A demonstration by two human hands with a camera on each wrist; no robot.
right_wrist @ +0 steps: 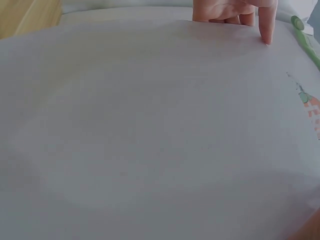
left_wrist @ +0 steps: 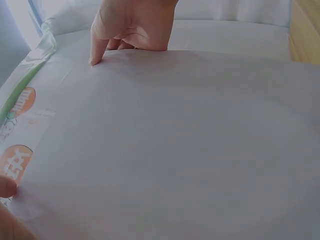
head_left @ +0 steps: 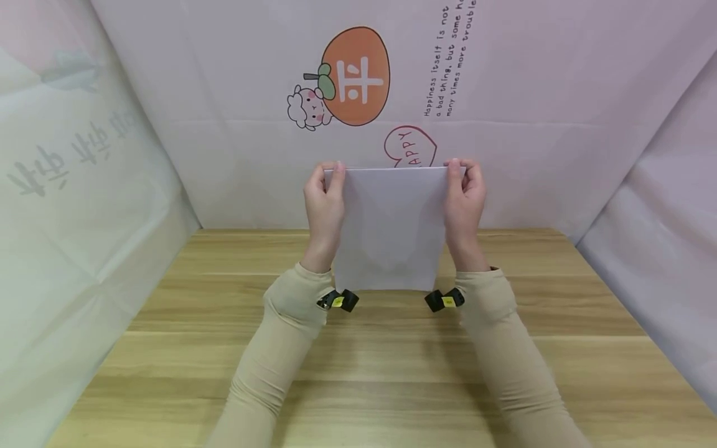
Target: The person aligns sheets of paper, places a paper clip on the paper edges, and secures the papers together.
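A blank white sheet of paper (head_left: 392, 230) hangs upright between both hands, its lower edge over the wooden table. At its top left corner the left hand (head_left: 326, 208) pinches it, thumb on the near face and fingers behind. The right hand (head_left: 466, 202) grips the top right corner in the same way. In the left wrist view the paper (left_wrist: 175, 140) fills most of the frame, with the right hand (left_wrist: 135, 25) at its far edge. The right wrist view likewise shows the paper (right_wrist: 150, 120), and the left hand (right_wrist: 237, 12) holding its far edge.
The wooden table (head_left: 364, 386) spreads below the arms. A white cloth backdrop (head_left: 252, 168) with an orange fruit print (head_left: 358, 74) and lettering rises behind it. White cloth walls flank the left (head_left: 84, 218) and right (head_left: 661, 236) sides. Each wrist carries a small black camera.
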